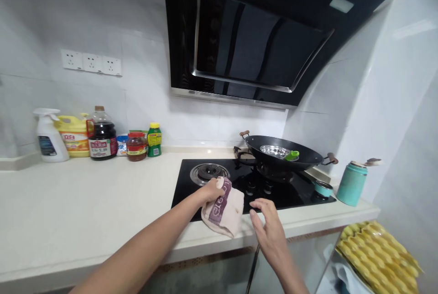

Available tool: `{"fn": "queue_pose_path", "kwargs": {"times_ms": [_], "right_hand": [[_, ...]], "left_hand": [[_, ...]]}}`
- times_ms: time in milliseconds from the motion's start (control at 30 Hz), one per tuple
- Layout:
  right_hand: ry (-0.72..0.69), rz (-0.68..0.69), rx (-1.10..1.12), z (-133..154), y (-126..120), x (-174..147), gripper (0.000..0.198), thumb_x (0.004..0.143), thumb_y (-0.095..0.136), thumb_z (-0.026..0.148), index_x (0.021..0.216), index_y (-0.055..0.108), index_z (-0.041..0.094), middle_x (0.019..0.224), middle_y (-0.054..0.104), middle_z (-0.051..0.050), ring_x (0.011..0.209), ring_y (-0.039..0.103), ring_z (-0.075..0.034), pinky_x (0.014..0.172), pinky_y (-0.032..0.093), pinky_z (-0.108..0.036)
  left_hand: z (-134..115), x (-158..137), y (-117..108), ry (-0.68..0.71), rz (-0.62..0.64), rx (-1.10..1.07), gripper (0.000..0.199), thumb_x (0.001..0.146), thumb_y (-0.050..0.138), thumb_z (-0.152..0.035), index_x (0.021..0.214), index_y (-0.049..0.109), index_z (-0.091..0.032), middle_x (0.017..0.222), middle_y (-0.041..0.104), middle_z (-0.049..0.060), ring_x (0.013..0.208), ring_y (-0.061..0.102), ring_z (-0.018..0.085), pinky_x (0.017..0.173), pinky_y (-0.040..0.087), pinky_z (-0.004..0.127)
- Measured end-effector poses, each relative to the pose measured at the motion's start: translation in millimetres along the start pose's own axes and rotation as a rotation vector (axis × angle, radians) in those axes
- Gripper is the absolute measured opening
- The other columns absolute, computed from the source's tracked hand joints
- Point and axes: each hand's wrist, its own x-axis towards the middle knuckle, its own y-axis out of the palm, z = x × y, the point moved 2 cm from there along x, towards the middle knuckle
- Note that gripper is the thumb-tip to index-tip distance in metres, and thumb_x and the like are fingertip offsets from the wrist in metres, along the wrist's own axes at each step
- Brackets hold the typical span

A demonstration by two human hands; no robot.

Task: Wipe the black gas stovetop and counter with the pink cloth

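My left hand [211, 191] grips the upper corner of a folded pale pink cloth [236, 205] with a purple lettered band. The cloth lies over the front edge of the black gas stove [287, 198], its lower part reaching onto the counter edge. To the right of the cloth, my right hand [268, 223] is apart from it, fingers half bent and spread, with nothing in them. Just beyond my left hand is the left burner [209, 173]. On the right burner stands a black wok [308, 155] holding a metal strainer [273, 151] and a green-handled utensil [292, 155].
At the back left stand a spray bottle [50, 136], a yellow jug [77, 136], a soy sauce bottle [103, 134], a red-lidded jar [137, 147] and a green bottle [154, 140]. A teal canister [352, 184] is at right. Above hangs the range hood [253, 43]. Yellow egg trays [379, 253] sit lower right.
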Motion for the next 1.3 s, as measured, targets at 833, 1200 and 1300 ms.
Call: {"fn": "queue_pose_path", "kwargs": {"times_ms": [833,1200,1300], "right_hand": [[0.151,0.353,-0.842,8,133,92,0.045,0.091,0.052,0.032,0.131,0.057,0.012,0.124,0.062,-0.022,0.114,0.057,-0.034,0.091,0.041,-0.04],[0.323,0.308,-0.929,-83,148,182,0.05,0.096,0.043,0.032,0.144,0.047,0.015,0.128,0.059,-0.025,0.121,0.057,-0.037,0.097,0.035,-0.046],[0.341,0.361,-0.896,-103,160,206,0.051,0.097,0.04,0.039,0.143,0.046,0.018,0.132,0.058,-0.023,0.124,0.055,-0.036,0.1,0.034,-0.046]], "left_hand": [[38,-13,-118,-0.015,-0.058,0.129,0.034,0.073,0.065,-0.027,0.106,0.067,-0.02,0.076,0.069,0.0,0.057,0.064,0.013,0.046,0.038,0.019],[84,-7,-132,0.169,-0.248,0.126,0.029,0.083,0.051,-0.031,0.103,0.068,-0.018,0.08,0.067,0.003,0.071,0.067,0.02,0.072,0.051,0.032],[83,-10,-131,0.282,-0.31,0.193,0.026,0.084,0.057,-0.032,0.105,0.07,-0.024,0.099,0.069,0.005,0.093,0.066,0.024,0.087,0.049,0.034]]}}
